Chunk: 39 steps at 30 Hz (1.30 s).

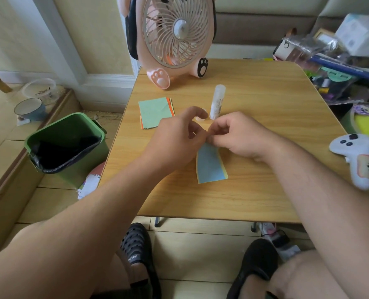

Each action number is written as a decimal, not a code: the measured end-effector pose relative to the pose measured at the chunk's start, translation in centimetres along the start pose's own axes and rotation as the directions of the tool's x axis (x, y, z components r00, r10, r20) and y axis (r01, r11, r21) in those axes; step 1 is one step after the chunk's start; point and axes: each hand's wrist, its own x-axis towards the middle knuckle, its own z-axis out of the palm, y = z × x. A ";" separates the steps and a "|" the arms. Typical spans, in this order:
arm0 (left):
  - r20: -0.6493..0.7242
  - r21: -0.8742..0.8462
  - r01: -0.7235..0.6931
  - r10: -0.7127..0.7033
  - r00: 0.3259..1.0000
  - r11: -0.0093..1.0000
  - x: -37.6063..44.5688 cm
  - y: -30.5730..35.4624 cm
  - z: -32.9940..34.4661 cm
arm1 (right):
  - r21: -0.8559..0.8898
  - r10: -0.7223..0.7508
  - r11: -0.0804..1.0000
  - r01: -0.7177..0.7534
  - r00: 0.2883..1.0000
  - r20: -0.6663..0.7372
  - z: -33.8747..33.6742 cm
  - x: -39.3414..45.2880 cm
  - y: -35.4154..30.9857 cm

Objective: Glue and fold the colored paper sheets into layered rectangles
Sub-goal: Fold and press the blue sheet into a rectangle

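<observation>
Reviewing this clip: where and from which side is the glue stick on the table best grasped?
Grip the glue stick around its mid-barrel, from its right side. It lies flat, cap end pointing toward the fan, with bare table to the right; both hands crowd its near end.

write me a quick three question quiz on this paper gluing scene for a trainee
1. True or false: the white glue stick tube stands upright on the wooden table.
2. Which colour shows on top of the stack of paper sheets? A) pale green B) red C) black
3. Fill in: both hands pinch the far end of the blue paper strip with yellow edging, while its near end rests on the ____.

Key
1. False: it lies on its side, beyond the right hand.
2. A; orange edges peek out beneath.
3. Table. The left hand meets the right hand at the strip's far end.
</observation>
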 end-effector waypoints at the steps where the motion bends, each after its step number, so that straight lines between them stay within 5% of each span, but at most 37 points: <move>1: -0.005 -0.025 0.017 -0.017 1.000 1.000 -0.1 0.2 -0.1 | 0.056 -0.010 0.998 0.009 1.000 0.010 -0.2 0.0 0.1; 6: 0.135 -0.456 0.236 -0.195 0.971 0.858 -0.4 0.9 -0.3 | 0.141 -0.046 0.989 0.044 0.999 0.010 -0.7 -0.5 0.3; 16: 0.312 -0.478 0.306 -0.167 0.935 0.823 -1.4 -0.1 -0.3 | 0.248 -0.128 0.952 0.180 0.969 -0.211 -1.7 -1.2 -2.4; 20: 0.275 -0.562 0.304 -0.173 0.946 0.769 -1.6 -0.5 -1.1 | 0.326 -0.098 0.922 0.208 0.942 -0.321 -0.6 -1.2 -3.5; 24: 0.144 -0.697 0.302 -0.286 0.947 0.651 -1.2 -0.6 -2.2 | 0.463 0.003 0.884 0.064 0.990 -0.142 1.9 -1.2 -4.0; 29: 0.137 -0.789 0.339 -0.392 0.910 0.512 -0.7 -1.2 -3.3 | 0.515 0.009 0.855 0.061 0.991 -0.133 3.9 -0.9 -4.3; 39: 0.080 -0.817 0.277 -0.376 0.923 0.505 0.8 -2.8 -4.6 | 0.408 -0.032 0.910 0.075 0.993 -0.113 5.9 -0.1 -5.4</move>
